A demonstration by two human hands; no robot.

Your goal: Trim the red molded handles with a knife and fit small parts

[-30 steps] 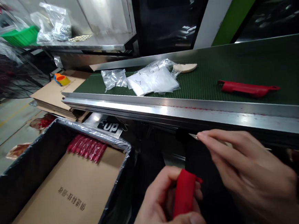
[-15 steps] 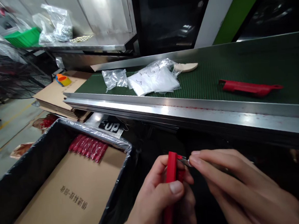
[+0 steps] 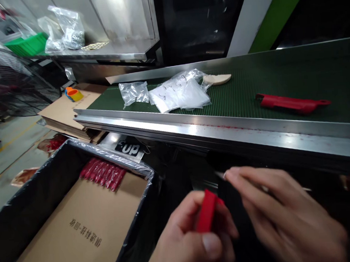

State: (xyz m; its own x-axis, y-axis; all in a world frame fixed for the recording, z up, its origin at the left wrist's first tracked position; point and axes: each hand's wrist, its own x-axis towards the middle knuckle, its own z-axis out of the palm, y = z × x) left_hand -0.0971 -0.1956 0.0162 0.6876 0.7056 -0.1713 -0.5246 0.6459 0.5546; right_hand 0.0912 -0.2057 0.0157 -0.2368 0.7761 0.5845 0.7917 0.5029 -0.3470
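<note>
My left hand (image 3: 190, 243) is wrapped round a long red plastic part (image 3: 208, 213), its end standing up between thumb and fingers at the bottom centre. To its right, my right hand (image 3: 278, 207) pinches a small knife with a thin metal blade (image 3: 221, 175). The blade tip points left, a little above the red part and apart from it. Most of the knife's handle is hidden behind the fingers. Another red plastic part (image 3: 294, 103) lies on the green conveyor belt (image 3: 239, 97), beyond my right hand.
Clear plastic bags (image 3: 179, 92) and a beige curved piece (image 3: 218, 79) lie on the belt behind its metal edge (image 3: 174, 125). At left, a black-lined box (image 3: 139, 214) holds a cardboard sheet and several wrapped red parts (image 3: 102, 173). Stacked cardboard (image 3: 67, 111) bears an orange-yellow item (image 3: 74, 94).
The blade has come away from the red part, where it was touching near the upper end. My left hand and the part have dropped slightly and tilted; my right hand has risen a little.
</note>
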